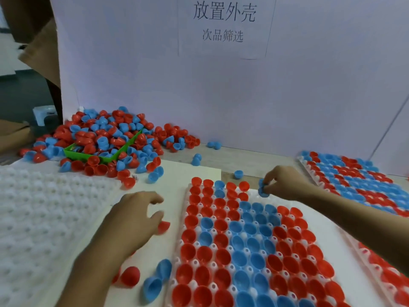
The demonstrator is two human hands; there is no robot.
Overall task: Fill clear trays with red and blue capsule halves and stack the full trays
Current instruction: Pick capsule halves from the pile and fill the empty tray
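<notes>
Right hand [282, 181]: fingers pinched on a blue plastic capsule half [263, 189], held at the far right part of the clear dimpled plastic tray [321, 220] lying in front on the counter [221, 160]. Most tray pockets hold red and blue halves, open side up; far right pockets unfilled. Left hand [130, 220]: fingers loosely curled and apart, hovering just left of the tray over a red plastic capsule half [164, 226]; contact cannot be told. Green plastic bin [104, 157], far left, heaped with a mixed pile of capsule halves [106, 136]. Second filled tray [354, 176] far right. Stack of empty white dimpled trays [44, 209] at left.
</notes>
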